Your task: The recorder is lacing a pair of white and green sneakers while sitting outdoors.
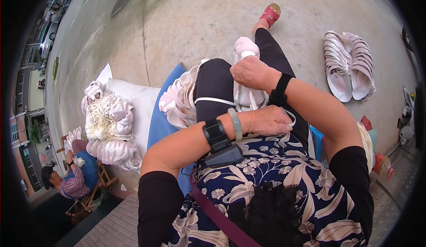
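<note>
A pale pink and white shoe upper (245,47) lies lengthwise on my lap, between my thighs. My right hand (254,72) is closed over its middle. The fingers hide whatever they pinch there. Nearer my body, my left hand (267,121) is closed on a white shoelace (291,116) that loops out beside its fingers. A stretch of white lace (215,100) also runs across my left thigh to the shoe upper. Beside that thigh sits a stack of pink and white shoe uppers (181,97), one nested in another.
Bundled uppers and cream laces (108,116) are piled on a white sheet (133,94) to the left, next to blue cloth (164,100). More nested uppers (348,65) rest on the concrete floor (191,16) at the right. Another person (75,182) sits at far left.
</note>
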Available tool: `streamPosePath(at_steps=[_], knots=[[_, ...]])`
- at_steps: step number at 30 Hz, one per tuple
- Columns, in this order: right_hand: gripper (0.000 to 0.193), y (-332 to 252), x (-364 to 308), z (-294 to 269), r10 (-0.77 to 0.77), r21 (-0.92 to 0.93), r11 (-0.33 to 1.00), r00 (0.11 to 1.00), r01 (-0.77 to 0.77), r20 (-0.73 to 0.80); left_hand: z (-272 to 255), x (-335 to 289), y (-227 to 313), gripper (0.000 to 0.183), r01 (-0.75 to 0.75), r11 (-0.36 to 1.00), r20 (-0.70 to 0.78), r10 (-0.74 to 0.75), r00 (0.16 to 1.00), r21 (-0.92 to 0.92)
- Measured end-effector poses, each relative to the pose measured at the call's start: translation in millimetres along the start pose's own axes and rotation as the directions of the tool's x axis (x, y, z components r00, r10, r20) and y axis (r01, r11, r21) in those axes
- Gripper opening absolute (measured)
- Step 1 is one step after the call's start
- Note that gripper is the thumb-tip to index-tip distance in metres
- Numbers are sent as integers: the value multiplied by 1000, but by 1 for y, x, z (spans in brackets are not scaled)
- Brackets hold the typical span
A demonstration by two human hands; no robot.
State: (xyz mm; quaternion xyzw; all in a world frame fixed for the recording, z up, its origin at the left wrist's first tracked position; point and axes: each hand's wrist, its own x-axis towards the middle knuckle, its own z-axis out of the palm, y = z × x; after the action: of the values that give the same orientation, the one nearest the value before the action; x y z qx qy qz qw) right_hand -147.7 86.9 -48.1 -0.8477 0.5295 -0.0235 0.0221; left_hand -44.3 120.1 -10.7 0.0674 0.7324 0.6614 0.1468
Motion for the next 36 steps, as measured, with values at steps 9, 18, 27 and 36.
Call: streamPosePath(at_steps=[9,18,27,36], knots=[[22,42,-17,7,431,537,741,899,-403,79,4,9,0,30,44,997,-21,-45,999,-61],[29,56,-25,28,454,718,566,880,-405,139,13,37,0,31,46,975,-14,-50,999,-216],[26,54,-35,28,467,722,563,876,-401,122,11,34,38,27,-114,993,42,113,993,35],[20,29,-82,29,601,904,236,785,-357,154,9,-3,68,23,-87,930,-114,136,984,357]])
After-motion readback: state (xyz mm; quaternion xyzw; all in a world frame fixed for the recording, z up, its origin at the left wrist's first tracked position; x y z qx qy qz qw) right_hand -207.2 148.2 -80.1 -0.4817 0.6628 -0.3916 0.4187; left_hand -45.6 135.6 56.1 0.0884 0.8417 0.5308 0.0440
